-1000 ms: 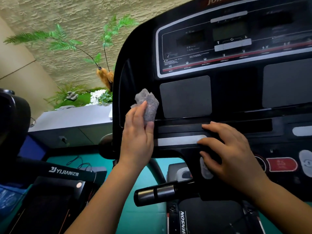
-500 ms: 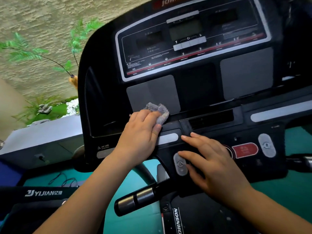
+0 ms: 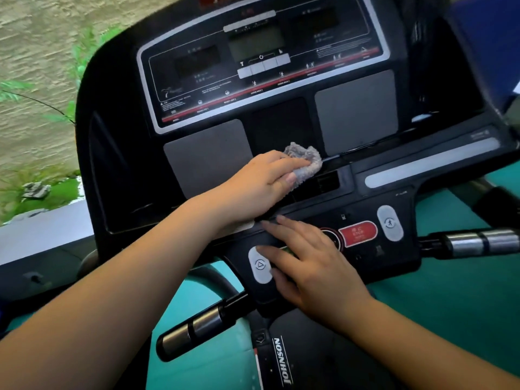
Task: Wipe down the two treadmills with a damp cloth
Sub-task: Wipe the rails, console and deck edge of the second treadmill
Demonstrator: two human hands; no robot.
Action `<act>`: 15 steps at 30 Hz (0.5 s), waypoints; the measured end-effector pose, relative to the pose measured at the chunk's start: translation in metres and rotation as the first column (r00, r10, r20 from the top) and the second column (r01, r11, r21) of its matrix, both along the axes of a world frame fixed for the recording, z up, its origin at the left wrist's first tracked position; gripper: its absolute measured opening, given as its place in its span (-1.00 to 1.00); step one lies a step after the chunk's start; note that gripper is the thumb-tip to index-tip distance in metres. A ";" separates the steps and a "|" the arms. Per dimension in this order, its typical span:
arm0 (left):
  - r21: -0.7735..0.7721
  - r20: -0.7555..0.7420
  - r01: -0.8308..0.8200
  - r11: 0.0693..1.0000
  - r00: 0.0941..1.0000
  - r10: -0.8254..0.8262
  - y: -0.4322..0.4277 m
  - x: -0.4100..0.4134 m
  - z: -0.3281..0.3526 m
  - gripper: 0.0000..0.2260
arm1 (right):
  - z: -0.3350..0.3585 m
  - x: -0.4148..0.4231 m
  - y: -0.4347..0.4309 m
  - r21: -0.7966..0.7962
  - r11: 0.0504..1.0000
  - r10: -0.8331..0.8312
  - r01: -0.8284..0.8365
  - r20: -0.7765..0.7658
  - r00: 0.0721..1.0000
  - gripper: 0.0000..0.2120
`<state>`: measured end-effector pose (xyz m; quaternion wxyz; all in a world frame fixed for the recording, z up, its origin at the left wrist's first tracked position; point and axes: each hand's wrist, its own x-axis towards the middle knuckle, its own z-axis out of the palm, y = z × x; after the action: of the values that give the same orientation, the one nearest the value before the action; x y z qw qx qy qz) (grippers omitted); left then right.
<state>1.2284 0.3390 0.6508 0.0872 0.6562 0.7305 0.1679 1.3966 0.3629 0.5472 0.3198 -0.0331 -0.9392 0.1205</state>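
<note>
A black Johnson treadmill console [image 3: 281,119] fills the view, with a display panel on top and two grey pads below. My left hand [image 3: 259,181] presses a crumpled grey cloth [image 3: 305,161] onto the ledge under the pads, near the console's middle. My right hand [image 3: 306,266] lies flat, fingers spread, on the lower control panel between the grey start button [image 3: 260,266] and the red stop button [image 3: 357,233]. It holds nothing.
Two chrome-banded handlebar grips stick out, one at lower left [image 3: 194,330], one at right [image 3: 478,242]. A teal floor [image 3: 450,299] shows below. A grey ledge [image 3: 42,226] with green plants [image 3: 33,190] runs along the textured wall at left.
My left hand has slid the cloth rightward along the console ledge, from the left edge to the middle. My right hand has stayed on the lower panel. The view has shifted right.
</note>
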 end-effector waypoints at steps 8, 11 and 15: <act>-0.053 -0.007 0.078 0.996 0.997 -0.079 0.062 0.032 0.004 -0.62 | -0.001 0.001 0.000 -0.032 0.999 0.033 -0.034 -0.005 0.999 -0.72; -0.100 0.110 0.052 0.994 0.993 -0.041 0.074 0.041 0.017 -0.62 | 0.009 0.010 0.006 -0.188 0.979 0.055 -0.076 -0.116 0.992 -0.77; 0.071 0.251 -0.113 0.991 0.964 0.092 0.058 0.034 0.031 -0.67 | 0.043 0.033 0.051 -0.334 0.931 -0.266 0.147 -0.346 0.900 -0.78</act>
<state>1.2625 0.3972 0.6816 0.1409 0.5947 0.7390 0.2835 1.4301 0.4138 0.5905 0.5004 -0.1573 -0.8195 0.2308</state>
